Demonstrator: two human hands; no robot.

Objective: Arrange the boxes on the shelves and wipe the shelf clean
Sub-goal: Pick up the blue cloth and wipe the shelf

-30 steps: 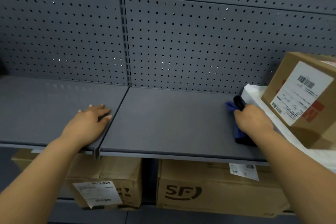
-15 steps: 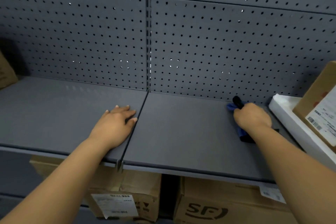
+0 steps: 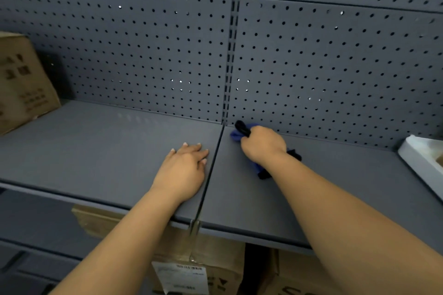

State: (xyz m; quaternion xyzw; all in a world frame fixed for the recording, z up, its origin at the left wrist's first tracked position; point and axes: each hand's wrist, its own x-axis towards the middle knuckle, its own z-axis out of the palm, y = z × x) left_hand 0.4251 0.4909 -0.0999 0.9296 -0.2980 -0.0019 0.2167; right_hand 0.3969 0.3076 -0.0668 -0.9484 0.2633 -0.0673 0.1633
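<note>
Below the shelf [image 3: 119, 151], cardboard boxes [image 3: 211, 268] sit on a lower level. On the shelf, just left of its centre seam [image 3: 211, 175], the left hand [image 3: 184, 170] lies flat, fingers [image 3: 194, 148] spread and released. Just right of the seam, the right hand [image 3: 262, 143] clenches a blue cloth [image 3: 236, 135], which pokes out beyond its fingers and behind the wrist. Further left of the seam stands a brown box [image 3: 21, 81]; far right, a white tray [image 3: 422, 163].

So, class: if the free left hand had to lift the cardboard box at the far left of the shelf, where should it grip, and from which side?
Judging by its pose, grip the cardboard box at its near right vertical edge, coming from the right across bare shelf. Its left part runs out of view; the left hand lies flat nearby.
</note>
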